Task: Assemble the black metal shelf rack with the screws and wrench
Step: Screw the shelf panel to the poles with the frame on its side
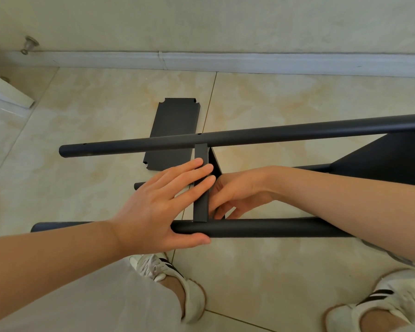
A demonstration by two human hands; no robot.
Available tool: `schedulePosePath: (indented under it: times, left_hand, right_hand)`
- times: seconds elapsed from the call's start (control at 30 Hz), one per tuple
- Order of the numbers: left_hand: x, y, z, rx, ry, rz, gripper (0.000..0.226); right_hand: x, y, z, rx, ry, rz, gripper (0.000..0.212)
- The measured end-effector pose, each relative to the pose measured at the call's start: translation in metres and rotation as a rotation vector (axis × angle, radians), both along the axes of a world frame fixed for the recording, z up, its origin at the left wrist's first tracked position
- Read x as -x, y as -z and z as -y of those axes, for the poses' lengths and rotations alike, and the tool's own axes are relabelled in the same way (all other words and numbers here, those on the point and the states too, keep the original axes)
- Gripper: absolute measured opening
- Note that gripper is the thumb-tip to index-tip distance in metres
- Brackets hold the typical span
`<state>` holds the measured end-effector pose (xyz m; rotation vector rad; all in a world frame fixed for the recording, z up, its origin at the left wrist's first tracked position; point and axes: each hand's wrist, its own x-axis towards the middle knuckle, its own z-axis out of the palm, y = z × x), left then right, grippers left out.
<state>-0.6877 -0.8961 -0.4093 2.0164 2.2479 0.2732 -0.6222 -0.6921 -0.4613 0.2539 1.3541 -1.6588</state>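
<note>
The rack (381, 161) lay on its side on the floor (297, 97), a shelf (201, 207) standing on edge between its far tube (225, 137) and near tube (261, 227), a loose panel (173, 121) lying flat beyond. The left hand (153, 207) lay flat, straight fingers across the shelf's edge and thumb along the near tube, grasping nothing. The right hand (235, 195) reached in just behind the shelf with curled fingers; whether it pinched anything could not be told.

Home rm: tiled floor (106, 121), white baseboard (249, 62), doorstop (29, 45).
</note>
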Motion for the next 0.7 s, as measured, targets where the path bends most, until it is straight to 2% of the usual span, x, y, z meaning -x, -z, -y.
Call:
schedulePosePath:
  times: [0.1, 0.27, 0.47, 0.7]
  left_hand:
    - [-0.0001, 0.0003, 0.0002, 0.008, -0.002, -0.004, 0.087]
    - [0.0005, 0.0012, 0.0002, -0.001, -0.001, 0.009, 0.087]
    - [0.0007, 0.0018, 0.0001, -0.015, 0.005, 0.012, 0.087]
    - [0.0008, 0.0009, -0.0001, -0.011, 0.004, 0.011, 0.088]
  right_hand:
    - [0.001, -0.0004, 0.0006, 0.002, 0.006, 0.003, 0.031]
    - [-0.0022, -0.0007, -0.0075, 0.025, -0.003, 0.01, 0.013]
    - [0.0003, -0.001, 0.0014, 0.033, 0.018, 0.018, 0.031]
    - [-0.0013, -0.0023, -0.0058, 0.036, 0.012, 0.006, 0.011]
